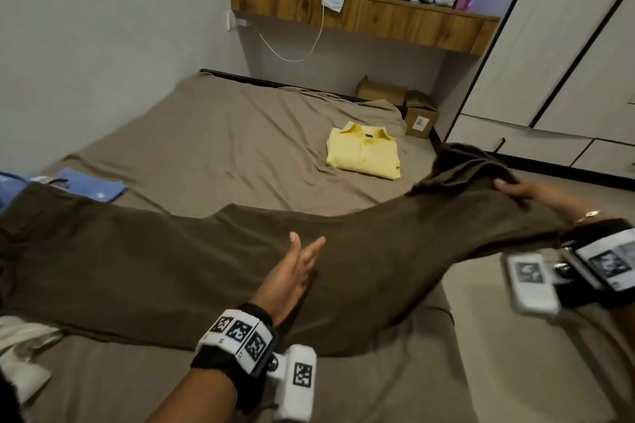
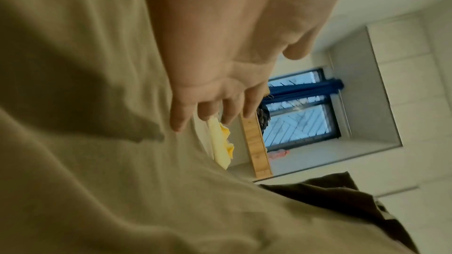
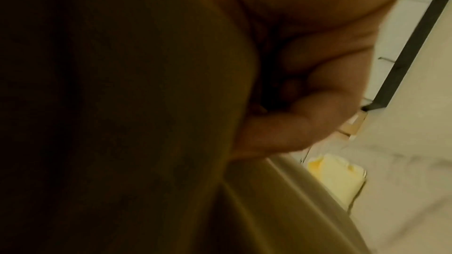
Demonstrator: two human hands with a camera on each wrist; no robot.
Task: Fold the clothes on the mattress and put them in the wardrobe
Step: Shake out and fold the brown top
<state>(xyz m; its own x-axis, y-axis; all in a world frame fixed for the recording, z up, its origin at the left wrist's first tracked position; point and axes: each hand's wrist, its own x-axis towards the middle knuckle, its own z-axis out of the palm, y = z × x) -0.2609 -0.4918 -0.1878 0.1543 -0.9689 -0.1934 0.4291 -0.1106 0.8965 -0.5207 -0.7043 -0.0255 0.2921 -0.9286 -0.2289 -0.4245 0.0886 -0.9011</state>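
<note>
The brown trousers [image 1: 192, 261] lie spread across the near part of the mattress [image 1: 213, 134], their long axis running left to right in the head view, one end at the left edge of the picture and the other raised off the right edge of the bed. The right hand [image 1: 529, 191] grips that raised end, fingers curled into the bunched cloth; the right wrist view shows the thumb pressed against dark fabric. The left hand [image 1: 295, 271] rests edge-down about midway along the trousers, fingers straight and together, holding nothing; the left wrist view shows its fingertips [image 2: 178, 123] touching the cloth. So the line under the left hand looks like the crease, and the held end would likely swing leftward over it toward the far end. The right hand alone is placed to carry the fold; the left is nearer the middle and pins it. A folded yellow shirt [image 1: 364, 151] sits farther back, well apart. The wardrobe [image 1: 556, 45] stands to the right, doors closed.
</note>
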